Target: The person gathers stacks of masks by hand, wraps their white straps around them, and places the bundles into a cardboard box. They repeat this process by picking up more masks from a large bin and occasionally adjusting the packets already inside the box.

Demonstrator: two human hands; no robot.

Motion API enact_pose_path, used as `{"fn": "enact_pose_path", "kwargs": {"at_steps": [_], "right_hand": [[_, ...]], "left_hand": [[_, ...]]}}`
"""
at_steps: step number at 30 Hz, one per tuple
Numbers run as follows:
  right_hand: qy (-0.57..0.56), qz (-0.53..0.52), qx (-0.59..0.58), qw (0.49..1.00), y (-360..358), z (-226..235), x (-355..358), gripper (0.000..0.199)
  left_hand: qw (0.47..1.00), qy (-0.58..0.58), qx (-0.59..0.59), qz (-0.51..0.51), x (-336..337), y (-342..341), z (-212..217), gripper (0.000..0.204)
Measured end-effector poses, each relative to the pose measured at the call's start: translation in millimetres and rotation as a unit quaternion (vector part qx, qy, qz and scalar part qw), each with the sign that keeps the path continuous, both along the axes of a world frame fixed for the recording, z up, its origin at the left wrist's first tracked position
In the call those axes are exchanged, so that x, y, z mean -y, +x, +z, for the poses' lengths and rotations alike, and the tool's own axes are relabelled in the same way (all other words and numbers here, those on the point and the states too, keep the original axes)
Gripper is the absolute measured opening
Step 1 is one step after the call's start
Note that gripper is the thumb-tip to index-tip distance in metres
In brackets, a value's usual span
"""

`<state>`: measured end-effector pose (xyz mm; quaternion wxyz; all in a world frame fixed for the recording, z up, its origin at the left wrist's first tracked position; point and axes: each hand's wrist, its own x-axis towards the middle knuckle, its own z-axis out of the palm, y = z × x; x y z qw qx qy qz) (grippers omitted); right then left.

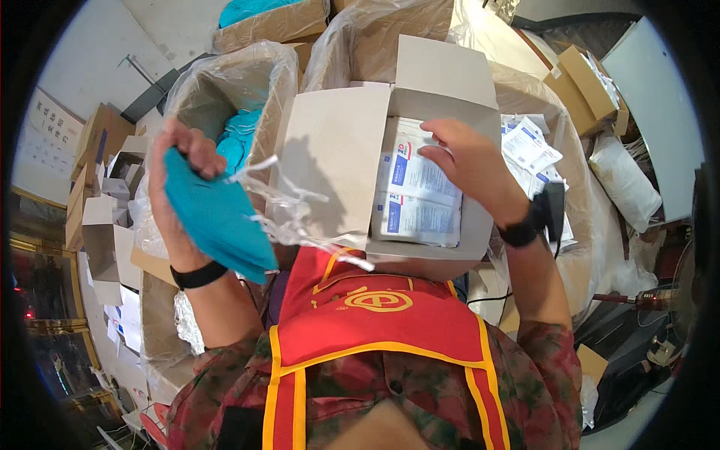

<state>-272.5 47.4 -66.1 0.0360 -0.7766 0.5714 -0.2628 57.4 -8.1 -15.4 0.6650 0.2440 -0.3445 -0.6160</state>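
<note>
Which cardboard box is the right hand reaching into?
The small white-flapped box at centre, holding flat white packets; the right hand rests on them.

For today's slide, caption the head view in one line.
Left hand grips teal fabric masks; right hand reaches into grey cardboard box.

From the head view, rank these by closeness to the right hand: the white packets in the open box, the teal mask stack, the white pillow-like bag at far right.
From the right hand:
1. White packets, in the open box, under its fingers.
2. White pillow-like bag, off to the right.
3. Teal mask stack, far left, in the left hand.
</note>
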Motion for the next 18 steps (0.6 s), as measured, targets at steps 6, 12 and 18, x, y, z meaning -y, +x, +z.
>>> {"fn": "enact_pose_path", "kwargs": {"at_steps": [6, 12, 18], "right_hand": [[0.200, -0.088, -0.145, 0.965, -40, -99, 60, 0.056], [0.095, -0.094, -0.170, 0.976, -25, -105, 61, 0.047], [0.118, -0.050, 0.039, 0.991, -37, -99, 45, 0.029]], "left_hand": [[0.983, 0.010, 0.172, -0.064, -9, -36, -32, 0.022], [0.974, 0.079, 0.179, -0.115, -14, -47, -50, 0.024], [0.970, 0.068, 0.202, -0.115, -10, -52, -56, 0.018]]}}
